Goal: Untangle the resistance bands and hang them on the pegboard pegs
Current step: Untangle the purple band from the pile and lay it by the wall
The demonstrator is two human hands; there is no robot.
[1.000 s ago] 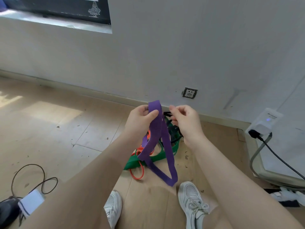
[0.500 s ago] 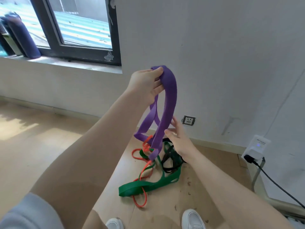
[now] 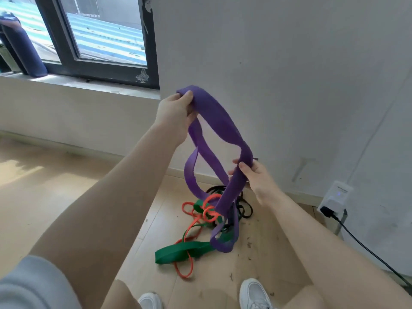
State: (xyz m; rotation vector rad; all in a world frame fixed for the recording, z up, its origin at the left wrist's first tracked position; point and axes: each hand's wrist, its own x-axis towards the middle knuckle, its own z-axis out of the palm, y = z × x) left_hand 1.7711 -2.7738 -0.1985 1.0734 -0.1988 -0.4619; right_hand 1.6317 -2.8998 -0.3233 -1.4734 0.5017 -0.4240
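At the bottom of the frame were my two white shoes [image 3: 254, 294] on the wood floor [image 3: 44, 197]. A gray sleeve [image 3: 33, 284] showed in the lower left corner.

Just past my shoes, low in the middle, lay the messy pile. A wide green band [image 3: 180, 252], a thin orange band [image 3: 189, 221] and a thin black band [image 3: 244, 208] were all twisted together on the floor.

My right hand [image 3: 256, 179], right of the middle, pinched the purple band [image 3: 219, 121] between thumb and fingers. From there the band hung down, and its low loop touched the pile.

My left hand [image 3: 176, 112], higher up and near the middle, gripped the top end of the same purple band with curled fingers. The band made a big arch from one hand to the other.

Behind all that stood a white wall [image 3: 289, 63]. A white plug box [image 3: 335, 198] with a black cord [image 3: 367, 250] sat at the right edge. In the upper left was a dark window [image 3: 107, 41], with a dark blue bottle [image 3: 22, 50] on the sill.
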